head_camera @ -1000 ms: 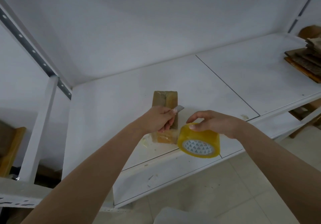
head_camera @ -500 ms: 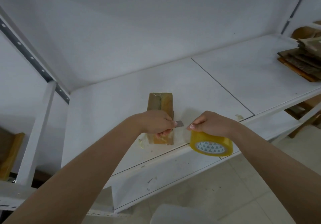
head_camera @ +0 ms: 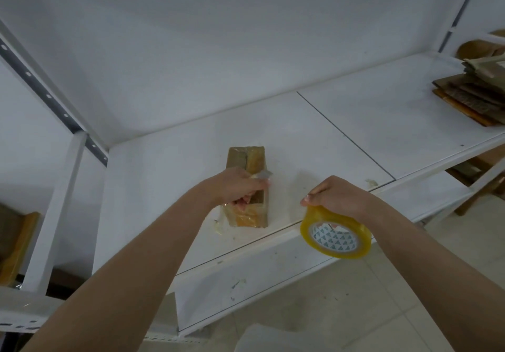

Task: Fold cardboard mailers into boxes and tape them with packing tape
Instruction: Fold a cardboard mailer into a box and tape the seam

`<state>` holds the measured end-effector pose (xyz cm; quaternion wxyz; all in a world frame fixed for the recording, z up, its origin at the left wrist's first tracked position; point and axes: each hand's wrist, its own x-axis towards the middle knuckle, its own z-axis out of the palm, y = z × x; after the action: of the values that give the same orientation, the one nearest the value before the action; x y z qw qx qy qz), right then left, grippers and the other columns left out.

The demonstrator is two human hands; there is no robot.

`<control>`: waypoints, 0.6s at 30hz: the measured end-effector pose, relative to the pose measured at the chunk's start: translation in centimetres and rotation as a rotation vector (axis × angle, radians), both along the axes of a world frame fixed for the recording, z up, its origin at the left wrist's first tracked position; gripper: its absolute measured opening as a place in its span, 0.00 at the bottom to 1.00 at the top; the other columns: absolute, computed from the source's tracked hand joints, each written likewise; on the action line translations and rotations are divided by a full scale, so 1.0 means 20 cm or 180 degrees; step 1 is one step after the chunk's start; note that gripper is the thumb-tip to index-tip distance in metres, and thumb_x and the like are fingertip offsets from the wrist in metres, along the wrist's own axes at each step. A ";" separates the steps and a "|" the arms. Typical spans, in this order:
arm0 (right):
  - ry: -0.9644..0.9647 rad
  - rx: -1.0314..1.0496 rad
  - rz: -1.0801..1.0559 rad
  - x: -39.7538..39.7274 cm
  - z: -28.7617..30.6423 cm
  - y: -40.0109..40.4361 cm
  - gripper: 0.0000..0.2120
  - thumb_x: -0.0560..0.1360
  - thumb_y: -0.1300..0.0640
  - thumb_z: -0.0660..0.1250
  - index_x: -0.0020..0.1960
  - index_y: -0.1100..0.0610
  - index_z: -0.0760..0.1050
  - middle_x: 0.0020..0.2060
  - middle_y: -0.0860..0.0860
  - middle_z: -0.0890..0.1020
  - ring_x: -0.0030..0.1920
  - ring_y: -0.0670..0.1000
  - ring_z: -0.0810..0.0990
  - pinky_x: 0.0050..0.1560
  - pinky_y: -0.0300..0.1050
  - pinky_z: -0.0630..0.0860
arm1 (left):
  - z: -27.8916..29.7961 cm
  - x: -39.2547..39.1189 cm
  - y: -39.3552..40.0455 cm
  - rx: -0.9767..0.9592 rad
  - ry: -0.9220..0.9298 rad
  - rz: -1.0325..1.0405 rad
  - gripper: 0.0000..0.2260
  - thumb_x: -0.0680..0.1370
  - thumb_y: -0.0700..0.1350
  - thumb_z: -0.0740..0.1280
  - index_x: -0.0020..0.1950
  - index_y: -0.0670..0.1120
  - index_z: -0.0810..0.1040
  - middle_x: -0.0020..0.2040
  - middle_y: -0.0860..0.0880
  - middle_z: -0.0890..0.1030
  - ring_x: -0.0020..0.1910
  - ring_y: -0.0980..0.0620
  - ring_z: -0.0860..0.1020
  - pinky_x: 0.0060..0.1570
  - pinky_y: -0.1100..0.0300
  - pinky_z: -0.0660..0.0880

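— Tape roll [head_camera: 336, 232] moved since a moment ago?
— Yes. Right hand [head_camera: 334, 196] has drawn it away from the box [head_camera: 247, 187], out past the shelf [head_camera: 355, 122] edge. Its fingers curl over the roll's top.
— And the left hand [head_camera: 238, 186]?
— Stayed on the box, fingers curled round a small blade [head_camera: 263, 174] whose tip pokes out just beyond the fingertips.
— Counts?
— One box under the left fingers, one roll, one blade, one stack of flat cardboard [head_camera: 474, 97] far beyond the right fingers.
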<state>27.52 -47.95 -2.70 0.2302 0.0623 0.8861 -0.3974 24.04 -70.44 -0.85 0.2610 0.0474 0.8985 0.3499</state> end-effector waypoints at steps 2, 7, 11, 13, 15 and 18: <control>-0.0036 0.0017 -0.0041 0.01 -0.01 0.02 0.07 0.74 0.50 0.71 0.48 0.51 0.85 0.45 0.52 0.85 0.45 0.51 0.82 0.58 0.52 0.77 | -0.05 -0.01 0.03 -0.0445 0.0433 0.0093 0.17 0.75 0.58 0.67 0.34 0.47 0.74 0.25 0.53 0.75 0.25 0.55 0.76 0.31 0.63 0.71; 0.0104 -0.0030 -0.0094 0.01 0.01 0.07 0.08 0.75 0.48 0.70 0.49 0.49 0.85 0.45 0.51 0.84 0.46 0.53 0.83 0.59 0.54 0.77 | -0.09 0.04 0.15 -0.1957 0.1161 -0.0305 0.13 0.70 0.56 0.69 0.36 0.49 0.72 0.33 0.53 0.72 0.31 0.55 0.71 0.27 0.63 0.64; 0.0350 -0.0272 -0.0054 0.02 0.06 0.10 0.08 0.76 0.47 0.68 0.49 0.47 0.85 0.46 0.50 0.85 0.45 0.51 0.82 0.55 0.50 0.78 | -0.08 0.04 0.15 -0.1880 0.1152 -0.0319 0.19 0.69 0.62 0.72 0.37 0.48 0.72 0.35 0.53 0.73 0.35 0.54 0.73 0.32 0.60 0.67; 0.0407 -0.0496 -0.0070 0.03 0.08 0.11 0.07 0.76 0.47 0.68 0.49 0.45 0.85 0.46 0.49 0.85 0.45 0.50 0.83 0.52 0.47 0.79 | -0.05 0.03 0.12 -0.1346 0.0988 -0.0308 0.22 0.72 0.64 0.68 0.50 0.45 0.78 0.39 0.53 0.76 0.43 0.50 0.76 0.39 0.58 0.70; 0.0479 -0.0671 -0.0075 0.03 0.09 0.12 0.07 0.76 0.48 0.68 0.48 0.44 0.85 0.47 0.47 0.84 0.46 0.49 0.83 0.47 0.44 0.78 | -0.02 0.04 0.07 -0.0404 0.0894 0.0174 0.22 0.74 0.62 0.68 0.57 0.46 0.78 0.45 0.50 0.80 0.48 0.49 0.79 0.46 0.56 0.75; 0.0628 -0.0810 -0.0027 0.03 0.11 0.11 0.07 0.76 0.49 0.68 0.48 0.42 0.85 0.48 0.43 0.84 0.47 0.47 0.82 0.43 0.40 0.76 | 0.01 0.10 0.09 0.0829 0.1015 0.0969 0.24 0.64 0.69 0.71 0.44 0.50 0.81 0.40 0.55 0.82 0.43 0.56 0.81 0.42 0.61 0.77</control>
<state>28.03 -45.80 -0.46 0.1463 -0.0029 0.8467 -0.5115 25.99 -68.60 -0.70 0.0520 -0.0006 0.8724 0.4860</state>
